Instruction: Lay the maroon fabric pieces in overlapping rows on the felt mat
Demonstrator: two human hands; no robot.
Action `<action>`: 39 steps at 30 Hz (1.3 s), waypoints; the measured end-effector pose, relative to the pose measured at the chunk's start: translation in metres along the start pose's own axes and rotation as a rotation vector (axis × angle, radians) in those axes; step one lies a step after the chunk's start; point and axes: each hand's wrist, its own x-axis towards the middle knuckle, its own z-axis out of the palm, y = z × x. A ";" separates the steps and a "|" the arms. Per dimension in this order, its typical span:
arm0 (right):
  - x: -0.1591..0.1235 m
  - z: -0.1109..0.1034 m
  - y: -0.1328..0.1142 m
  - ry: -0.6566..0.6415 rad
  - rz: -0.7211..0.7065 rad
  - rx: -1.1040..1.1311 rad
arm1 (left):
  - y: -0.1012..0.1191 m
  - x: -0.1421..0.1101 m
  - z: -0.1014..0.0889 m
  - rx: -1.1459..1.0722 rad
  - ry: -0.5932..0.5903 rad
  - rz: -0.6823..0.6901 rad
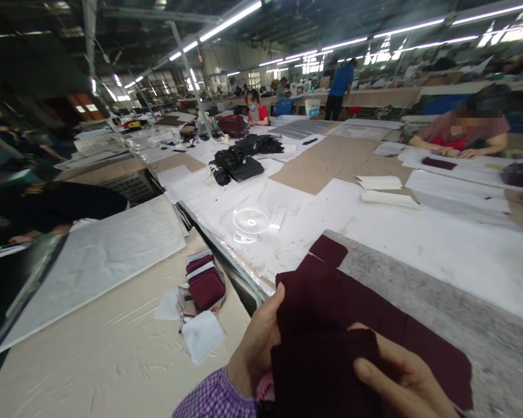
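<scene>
My left hand (261, 337) grips the left edge of dark maroon fabric pieces (322, 371), thumb up along the side. On the right edge, my right hand (392, 366) pinches the same pieces, thumb in front and fingers behind. How many layers they hold I cannot tell. Behind them a long maroon fabric strip (401, 325) lies on a grey mottled board (475, 325), with a small maroon piece (329, 249) at its far end. To the left sits a stack of folded maroon and white pieces (204, 281), beside a loose white piece (203, 337).
A small white fan (251, 222) lies on the white-covered table (296, 255). Dark folded garments (239, 165) and brown paper (326, 162) are farther back. A gap (226, 255) separates the left table from this one. Co-workers sit at the right (462, 125) and left (47, 209).
</scene>
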 end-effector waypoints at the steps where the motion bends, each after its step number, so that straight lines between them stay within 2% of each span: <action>1: 0.005 0.001 0.001 0.090 -0.053 -0.080 | 0.000 -0.002 0.001 0.002 -0.005 0.005; 3: 0.016 0.000 0.006 0.307 -0.175 -0.252 | 0.000 -0.005 0.002 0.009 0.022 0.068; 5: 0.024 -0.002 0.013 0.420 -0.251 -0.317 | 0.002 -0.008 0.003 0.008 0.029 0.109; 8: 0.028 -0.004 0.019 0.346 -0.224 -0.220 | 0.002 -0.010 0.006 0.004 -0.007 0.093; 12: 0.025 -0.001 0.016 0.220 -0.094 -0.080 | 0.001 -0.010 0.007 -0.003 0.015 0.088; 19: 0.024 0.007 0.014 0.322 -0.033 0.031 | 0.001 -0.009 0.003 0.054 -0.016 0.080; 23: 0.023 0.005 0.019 0.263 -0.026 0.071 | 0.000 -0.013 0.000 0.089 -0.148 0.090; 27: 0.021 0.006 0.018 0.231 -0.009 0.170 | -0.005 -0.018 -0.008 0.233 -0.233 0.190; 30: 0.019 0.008 0.016 0.226 -0.005 0.198 | -0.013 -0.019 -0.013 0.319 -0.219 0.203; 35: 0.018 0.008 0.020 0.276 -0.027 0.116 | -0.023 -0.016 -0.012 0.259 -0.109 0.190; 39: 0.019 0.006 0.023 0.286 -0.038 0.045 | -0.020 -0.016 -0.008 0.231 -0.056 0.170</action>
